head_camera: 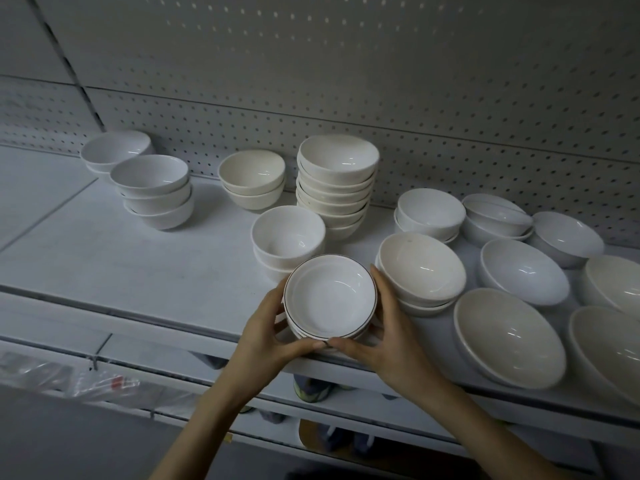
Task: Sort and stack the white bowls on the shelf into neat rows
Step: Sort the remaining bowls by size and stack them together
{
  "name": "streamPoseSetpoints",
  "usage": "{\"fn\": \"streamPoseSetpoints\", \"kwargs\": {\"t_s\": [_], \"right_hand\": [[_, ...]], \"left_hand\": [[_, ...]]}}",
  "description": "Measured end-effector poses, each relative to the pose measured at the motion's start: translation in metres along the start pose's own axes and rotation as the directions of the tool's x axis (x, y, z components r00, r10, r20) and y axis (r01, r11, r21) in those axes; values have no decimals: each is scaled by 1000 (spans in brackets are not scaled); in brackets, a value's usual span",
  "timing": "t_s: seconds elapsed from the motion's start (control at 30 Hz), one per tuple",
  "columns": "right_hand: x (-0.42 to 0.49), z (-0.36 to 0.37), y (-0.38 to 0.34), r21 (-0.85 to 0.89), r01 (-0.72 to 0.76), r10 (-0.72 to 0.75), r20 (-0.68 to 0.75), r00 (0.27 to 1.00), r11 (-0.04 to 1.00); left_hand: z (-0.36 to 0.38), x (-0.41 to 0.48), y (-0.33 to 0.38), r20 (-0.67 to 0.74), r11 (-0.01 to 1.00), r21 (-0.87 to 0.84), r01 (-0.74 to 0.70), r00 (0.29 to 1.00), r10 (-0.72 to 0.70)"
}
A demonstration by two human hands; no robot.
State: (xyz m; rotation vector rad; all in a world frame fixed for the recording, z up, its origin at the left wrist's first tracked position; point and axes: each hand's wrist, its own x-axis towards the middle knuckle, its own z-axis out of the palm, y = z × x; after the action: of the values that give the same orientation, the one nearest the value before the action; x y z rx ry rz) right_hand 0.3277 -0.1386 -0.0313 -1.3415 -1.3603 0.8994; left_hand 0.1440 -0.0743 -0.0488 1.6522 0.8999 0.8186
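A short stack of shallow white bowls with a dark rim line (330,296) sits at the front edge of the white shelf (138,265). My left hand (270,336) grips its left side and my right hand (384,336) grips its right side, thumbs meeting at the near rim. Just behind stands a stack of two deep white bowls (287,237). A tall stack of cream bowls (337,181) rises at the back, with a cream pair (252,178) to its left and white stacks (152,188) further left.
Right of my hands lie cream and white bowls of mixed sizes: a low stack (420,271), a single white bowl (523,271), large bowls (509,337) near the front edge. A pegboard wall (415,116) backs the shelf. A lower shelf (104,348) shows below.
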Motion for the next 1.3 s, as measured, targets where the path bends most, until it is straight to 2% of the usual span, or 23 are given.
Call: {"fn": "streamPoseSetpoints", "kwargs": {"t_s": [0.4, 0.8, 1.0, 1.2, 1.3], "right_hand": [[2, -13, -6, -4, -11, 11, 4, 1000, 1000], [5, -27, -3, 14, -106, 104, 70, 992, 994], [1, -49, -17, -79, -177, 190, 222, 956, 981], [-12, -92, -41, -69, -288, 295, 326, 898, 955], [-7, -122, -54, -20, -302, 298, 234, 926, 953]], "left_hand": [[21, 1, 3, -78, 998, -68, -10, 997, 5], [35, 5, 6, -161, 997, -67, -38, 987, 27], [40, 8, 2, -168, 993, -83, -90, 983, 75], [42, 15, 1, -141, 993, -68, -101, 986, 90], [42, 17, -1, -148, 994, -43, -102, 984, 95]]}}
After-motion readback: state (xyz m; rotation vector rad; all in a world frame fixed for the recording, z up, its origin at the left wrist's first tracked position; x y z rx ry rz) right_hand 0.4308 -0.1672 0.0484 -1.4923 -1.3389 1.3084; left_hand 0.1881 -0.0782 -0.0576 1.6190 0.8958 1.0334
